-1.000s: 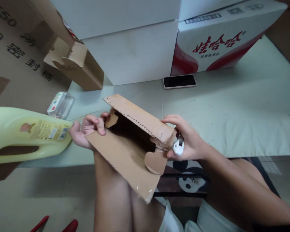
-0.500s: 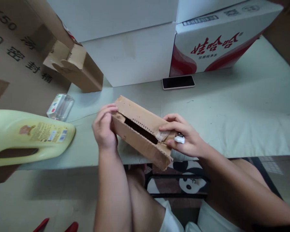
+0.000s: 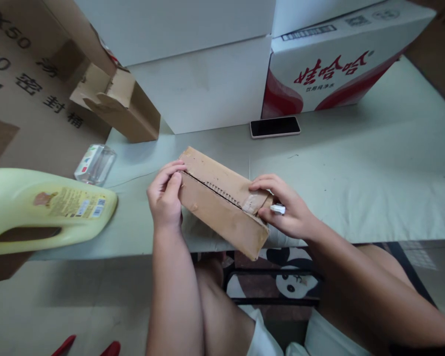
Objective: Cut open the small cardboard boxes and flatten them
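Note:
A small brown cardboard box (image 3: 222, 198) is held tilted near the front edge of the table, its long seam facing up with only a thin dark gap. My left hand (image 3: 166, 195) grips the box's left end, thumb on the near panel and fingers over the far one. At the right end my right hand (image 3: 282, 205) is closed on the box, fingers on the far panel by a torn strip of tape (image 3: 254, 201). A small white object (image 3: 278, 209) sticks out from between the right hand's fingers; its kind is unclear.
Behind the box lies a phone (image 3: 275, 127), with white cartons (image 3: 311, 79) at the back. An open brown carton (image 3: 133, 109), a clear plastic container (image 3: 95, 163) and a yellow-green jug (image 3: 52, 212) stand to the left on the cloth-covered table (image 3: 374, 183).
The wide slot along the box's top has closed to a narrow seam as the near flap came up against the far panel. Both hands stay on the box.

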The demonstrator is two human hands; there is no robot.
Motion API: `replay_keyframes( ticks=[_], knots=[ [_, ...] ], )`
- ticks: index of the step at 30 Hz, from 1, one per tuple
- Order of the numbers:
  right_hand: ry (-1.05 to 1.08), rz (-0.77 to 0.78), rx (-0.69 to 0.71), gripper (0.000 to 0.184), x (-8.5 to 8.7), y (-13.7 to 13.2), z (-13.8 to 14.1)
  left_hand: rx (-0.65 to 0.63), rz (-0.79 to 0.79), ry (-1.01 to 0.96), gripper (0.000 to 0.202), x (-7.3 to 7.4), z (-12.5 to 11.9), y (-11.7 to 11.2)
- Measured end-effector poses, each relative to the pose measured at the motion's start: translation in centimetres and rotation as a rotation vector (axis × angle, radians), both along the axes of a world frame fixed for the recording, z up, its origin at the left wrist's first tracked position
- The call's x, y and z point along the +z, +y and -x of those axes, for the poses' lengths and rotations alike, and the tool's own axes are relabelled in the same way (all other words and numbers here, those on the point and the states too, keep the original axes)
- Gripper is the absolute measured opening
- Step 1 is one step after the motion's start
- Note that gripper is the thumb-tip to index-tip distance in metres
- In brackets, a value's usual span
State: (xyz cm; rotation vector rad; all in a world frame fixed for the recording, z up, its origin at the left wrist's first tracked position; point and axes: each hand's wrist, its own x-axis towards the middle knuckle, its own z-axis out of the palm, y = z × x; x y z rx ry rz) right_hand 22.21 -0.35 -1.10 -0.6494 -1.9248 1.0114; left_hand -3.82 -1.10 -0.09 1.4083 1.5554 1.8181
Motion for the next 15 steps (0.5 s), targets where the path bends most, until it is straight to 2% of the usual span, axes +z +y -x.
replay_keyframes(
  ticks=[5,15],
  knots=[
    [-0.007,0.009,-0.001,0.033,0.0,0.0,0.01,0.001,-0.002,-0.061,0.016,-0.09,-0.02,0.0],
    [-0.013,0.016,-0.009,0.032,0.03,-0.06,0.04,0.02,0.019,-0.061,0.014,-0.07,-0.1,0.11]
  ],
)
